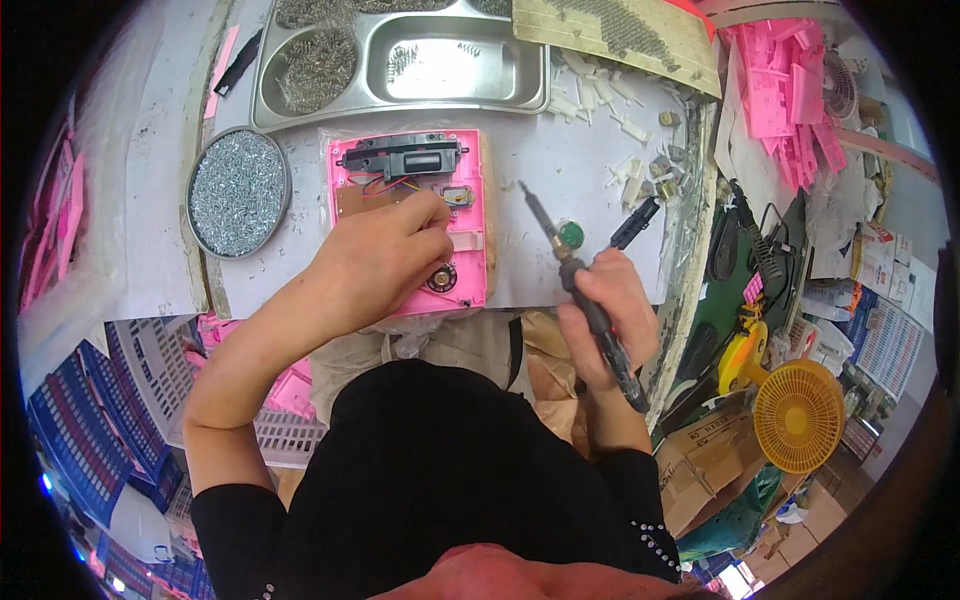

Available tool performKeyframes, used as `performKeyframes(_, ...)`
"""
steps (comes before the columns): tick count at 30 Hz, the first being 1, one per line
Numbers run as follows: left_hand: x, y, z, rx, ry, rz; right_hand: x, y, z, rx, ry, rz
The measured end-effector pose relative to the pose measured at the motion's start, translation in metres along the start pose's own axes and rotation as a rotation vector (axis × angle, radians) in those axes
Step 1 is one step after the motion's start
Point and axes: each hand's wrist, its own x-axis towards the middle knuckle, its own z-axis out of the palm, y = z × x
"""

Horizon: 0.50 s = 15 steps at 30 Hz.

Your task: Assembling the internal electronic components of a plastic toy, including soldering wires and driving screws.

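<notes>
A pink plastic case [475, 275] lies in front of me, fitted with a black module [410, 155], thin coloured wires, a small motor-like part [458, 196] and a round black speaker-like part [441, 278]. My left hand [385, 250] reaches over the case from the left with its fingers pressed together just above that round part. Whatever its fingertips pinch is hidden. My right hand [615, 300] grips the black handle of a soldering iron [600, 325]; its metal tip points up and away, right of the case and apart from it. Beside the iron's collar sits a small green round piece [570, 235].
A round dish [286, 190] of small silvery screws stands left of the case. Behind is a metal compartment tray [400, 112] with springs. White plastic pieces [630, 125] and a black part [635, 222] lie on the right. A yellow fan [798, 415] stands off the table's right edge.
</notes>
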Motion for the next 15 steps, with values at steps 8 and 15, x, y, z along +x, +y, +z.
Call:
performKeyframes(8,-0.001,-0.002,0.006,0.057,0.028,0.015,-0.003,-0.006,0.001,0.084,-0.172,-0.016)
performKeyframes(15,-0.001,-0.002,0.005,0.061,0.024,0.014,-0.004,0.001,0.012,0.124,-0.232,-0.048)
